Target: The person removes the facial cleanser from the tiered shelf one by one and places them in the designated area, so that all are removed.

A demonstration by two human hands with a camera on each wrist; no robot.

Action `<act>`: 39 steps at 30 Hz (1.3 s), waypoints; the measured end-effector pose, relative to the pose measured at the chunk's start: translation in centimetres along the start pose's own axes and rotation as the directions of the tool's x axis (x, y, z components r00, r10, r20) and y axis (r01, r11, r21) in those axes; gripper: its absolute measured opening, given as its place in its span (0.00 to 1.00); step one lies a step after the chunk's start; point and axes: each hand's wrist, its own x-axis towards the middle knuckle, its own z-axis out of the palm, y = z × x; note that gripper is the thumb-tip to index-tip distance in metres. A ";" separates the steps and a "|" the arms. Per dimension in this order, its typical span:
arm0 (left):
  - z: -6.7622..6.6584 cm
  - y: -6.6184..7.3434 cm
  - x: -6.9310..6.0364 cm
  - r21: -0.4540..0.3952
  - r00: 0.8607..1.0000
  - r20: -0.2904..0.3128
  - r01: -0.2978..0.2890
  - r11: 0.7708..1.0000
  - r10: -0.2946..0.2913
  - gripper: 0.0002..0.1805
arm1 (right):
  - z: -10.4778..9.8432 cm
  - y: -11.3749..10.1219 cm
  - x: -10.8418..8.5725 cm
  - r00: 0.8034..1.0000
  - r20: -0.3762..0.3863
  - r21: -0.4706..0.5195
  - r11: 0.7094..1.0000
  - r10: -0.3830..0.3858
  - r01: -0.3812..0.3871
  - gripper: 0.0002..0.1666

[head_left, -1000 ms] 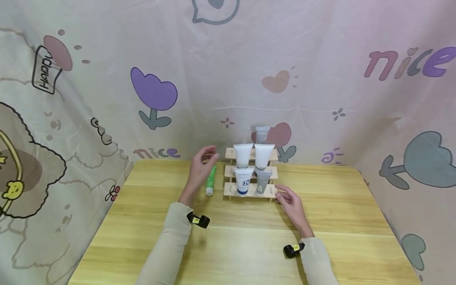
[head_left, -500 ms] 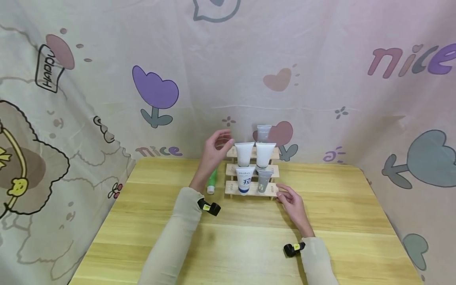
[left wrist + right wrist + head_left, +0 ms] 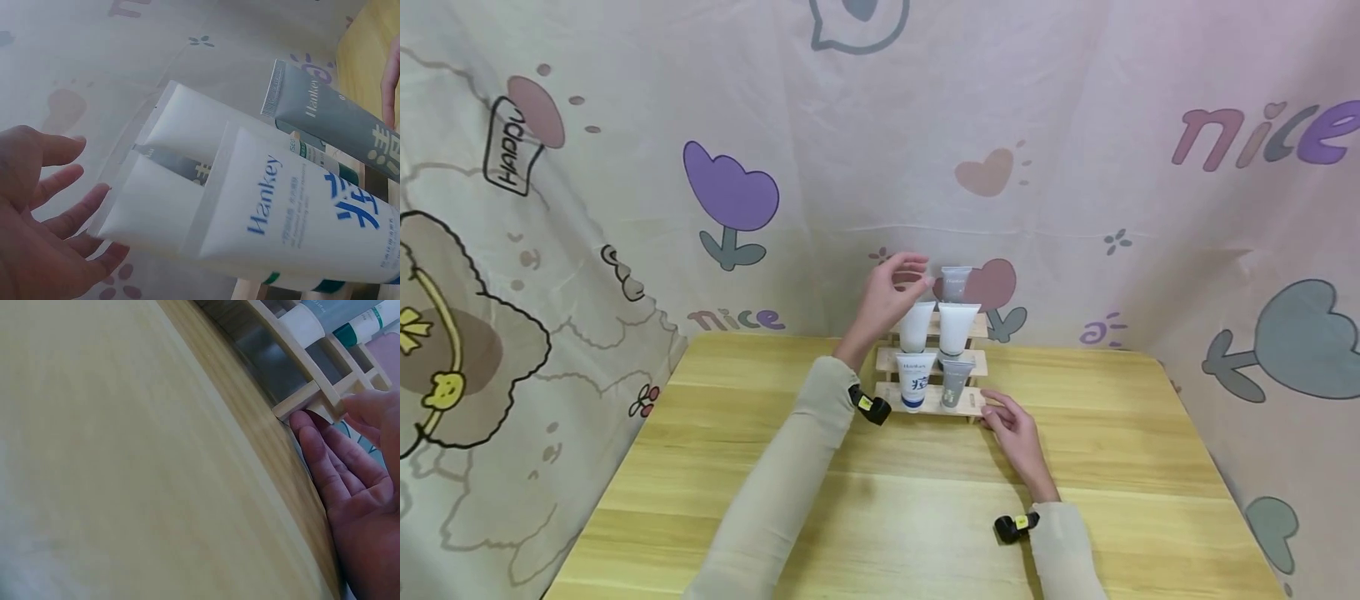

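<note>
A three-tier wooden rack (image 3: 931,402) bears several squeeze tubes, standing caps down. On the front tier are a white tube with blue lettering (image 3: 913,375) and a small grey tube (image 3: 955,382). Two white tubes stand on the middle tier, the right one (image 3: 957,327) in full view and the left one (image 3: 916,330) partly behind my left hand (image 3: 883,300). A grey tube (image 3: 955,284) rises at the back right. My left hand, fingers loosely bent, holds nothing beside the tube tops. With thumb and fingers, my right hand (image 3: 365,475) pinches the rack's front right corner.
The rack stands on a wood-grain table (image 3: 700,417) near its back edge. Behind and at both sides hangs a printed cloth (image 3: 850,167). A black wrist camera (image 3: 871,406) sits on my left cuff, another (image 3: 1015,527) on my right.
My left hand has moved right and up, from above the green tube to the back left of the rack. The left arm now hides the green tube. My right hand stays at the rack's corner.
</note>
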 end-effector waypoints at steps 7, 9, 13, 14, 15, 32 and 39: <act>0.8 -0.3 1.5 0.042 0.997 0.053 0.056 0.998 -0.059 0.21 | 0.0 0.3 0.1 1.000 0.009 0.004 1.000 0.005 -0.005 0.20; 0.9 -0.4 1.9 0.044 0.995 0.072 0.067 0.997 -0.070 0.21 | 0.0 0.2 0.1 1.000 0.007 0.006 1.000 0.005 -0.005 0.20; 1.1 -0.7 2.6 0.064 0.989 0.123 0.069 0.996 -0.077 0.21 | 0.0 0.3 0.1 1.000 0.008 0.008 1.000 0.009 -0.009 0.20; 1.2 -0.7 2.7 0.073 0.988 0.133 0.068 0.995 -0.077 0.21 | 0.0 0.3 0.1 1.000 0.008 0.011 1.000 0.009 -0.009 0.20; 1.2 -0.7 2.9 0.086 0.987 0.139 0.066 0.994 -0.078 0.20 | 0.1 0.3 0.1 1.000 0.009 0.015 1.000 0.006 -0.006 0.20; 1.2 -0.6 4.0 0.168 0.972 0.154 0.151 0.974 -0.177 0.14 | 0.0 -1.3 0.0 0.999 0.022 0.021 0.999 0.039 -0.039 0.20; 1.4 -0.4 4.3 0.195 0.974 0.159 0.128 0.972 -0.160 0.11 | 0.0 -3.2 -0.4 0.999 0.027 -0.010 0.999 0.047 -0.047 0.20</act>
